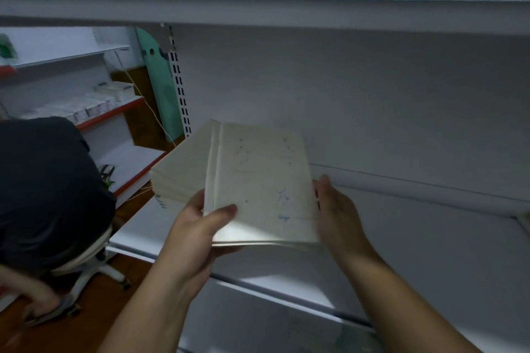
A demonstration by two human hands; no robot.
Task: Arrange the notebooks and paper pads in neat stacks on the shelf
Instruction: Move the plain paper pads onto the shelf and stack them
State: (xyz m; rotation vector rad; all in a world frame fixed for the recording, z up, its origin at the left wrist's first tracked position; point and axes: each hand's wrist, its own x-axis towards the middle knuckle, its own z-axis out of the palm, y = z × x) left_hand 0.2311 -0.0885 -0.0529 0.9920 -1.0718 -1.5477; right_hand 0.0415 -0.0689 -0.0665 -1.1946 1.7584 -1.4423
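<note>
I hold a thin bundle of cream notebooks (262, 186) with faint blue drawings on the cover, above the white shelf (415, 238). My left hand (200, 226) grips its near left corner, thumb on top. My right hand (337, 209) presses against its right edge. Just to the left, a thicker stack of cream paper pads (180, 169) sits at the shelf's left end, partly hidden behind the held bundle.
An upper white shelf (258, 6) overhangs the space. A person in dark clothes (48, 189) bends low at the left beside a white chair base (109, 269). Red-edged shelves with small white boxes (86, 109) stand behind, over a wooden floor.
</note>
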